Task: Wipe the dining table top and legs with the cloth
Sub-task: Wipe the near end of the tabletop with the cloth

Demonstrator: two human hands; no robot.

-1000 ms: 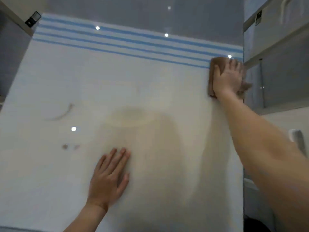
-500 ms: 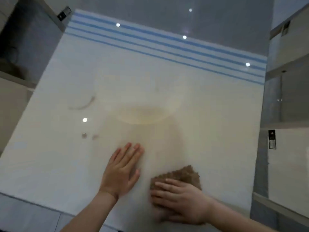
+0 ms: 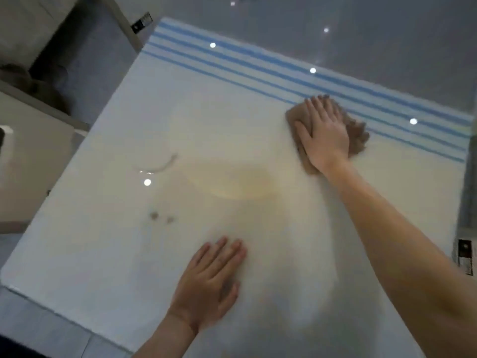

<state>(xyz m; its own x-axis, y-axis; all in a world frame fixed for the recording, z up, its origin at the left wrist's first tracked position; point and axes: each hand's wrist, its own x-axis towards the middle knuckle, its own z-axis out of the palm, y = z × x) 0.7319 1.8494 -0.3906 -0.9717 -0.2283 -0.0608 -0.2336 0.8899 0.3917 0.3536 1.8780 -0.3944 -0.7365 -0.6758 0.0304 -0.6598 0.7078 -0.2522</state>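
Your right grip [image 3: 324,133], fingers spread flat, presses the brown cloth [image 3: 357,135] onto the desk [image 3: 103,241] beside its blue stripes [image 3: 258,65]. Your left grip [image 3: 209,282] rests spread flat near the front edge.

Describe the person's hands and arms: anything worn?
Both are bare: the left hand and right hand wear no gloves, and the left forearm and right forearm show no sleeves. No watch, bracelet or ring is visible, though the frame is blurred.

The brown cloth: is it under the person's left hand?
No, the right hand presses the cloth flat, while the left hand rests on bare table top.
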